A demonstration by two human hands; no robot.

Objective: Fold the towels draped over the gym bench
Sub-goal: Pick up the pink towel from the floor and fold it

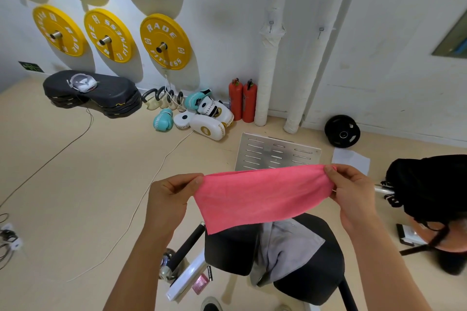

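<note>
towel (262, 197) between both hands

Pink towel (262, 197): matt, fine-napped cloth. Grey towel (285, 247), at 6 o'clock: smooth, thin cloth. Bench (316, 278) pad: black, matt, leather-like. Slotted plate (276, 153), at 12 o'clock: brushed metal.

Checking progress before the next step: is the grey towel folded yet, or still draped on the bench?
Still draped. The grey towel lies rumpled across the bench, while both hands hold up the pink towel.
</note>
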